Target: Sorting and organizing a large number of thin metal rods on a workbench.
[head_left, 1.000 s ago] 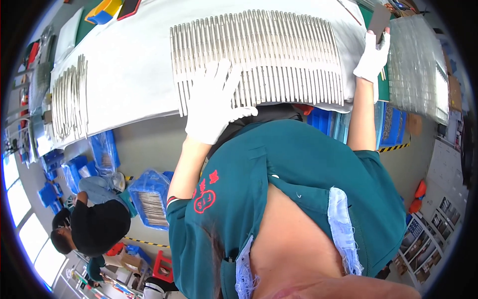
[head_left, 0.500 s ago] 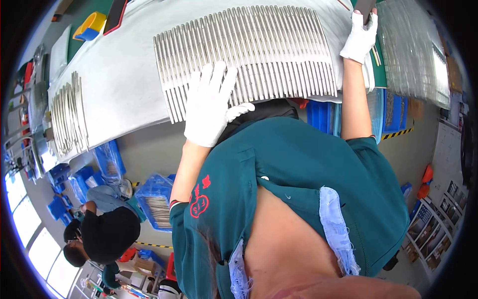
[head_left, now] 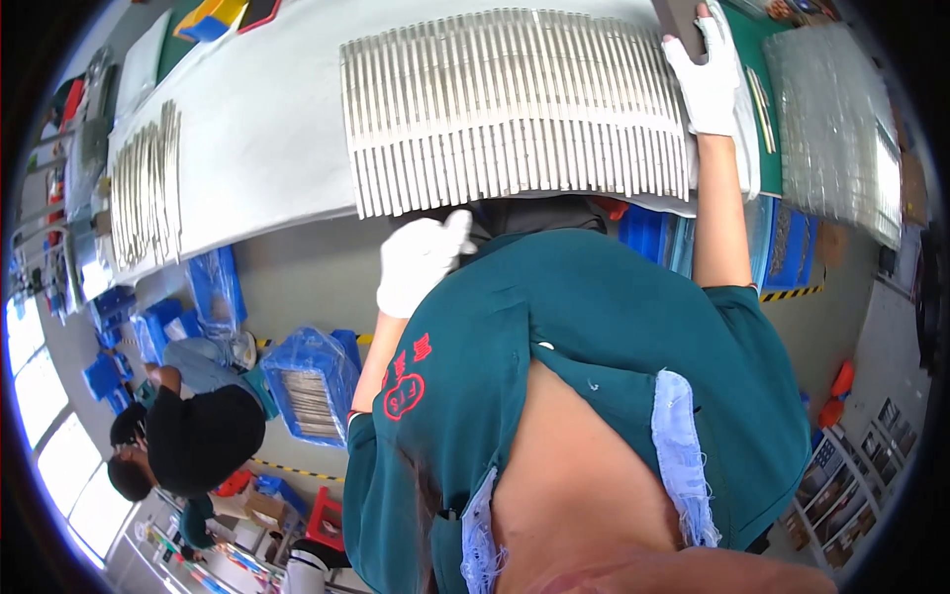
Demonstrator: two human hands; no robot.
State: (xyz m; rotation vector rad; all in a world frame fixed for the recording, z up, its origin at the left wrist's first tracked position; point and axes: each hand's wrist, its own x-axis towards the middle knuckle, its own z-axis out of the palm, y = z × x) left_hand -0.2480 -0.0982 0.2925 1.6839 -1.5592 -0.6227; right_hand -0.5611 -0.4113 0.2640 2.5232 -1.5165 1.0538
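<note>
Many slim silvery metal rods [head_left: 515,109] lie side by side in a wide row on the white-covered table [head_left: 262,129]. My left hand [head_left: 421,262], in a white glove, is just in front of the table's near edge, below the row's left part. Its fingers look curled in, and nothing shows in them. My right hand [head_left: 711,84], gloved in white with bare fingertips, grips a dark grey flat block [head_left: 681,18] by the row's right end. The block's far part is cut off by the picture's upper edge.
A smaller group of rods [head_left: 146,188] lies at the table's left. Clear plastic-wrapped material [head_left: 831,129] is on the far right. Blue bins [head_left: 643,235] stand under the table, and a plastic-lined bin of rods [head_left: 312,396] stands on the floor. Another person [head_left: 203,436] is at lower left.
My left hand has come off the rods, back toward my body, and its fingers have curled. My right hand with the grey block is now closer to the row's right end.
</note>
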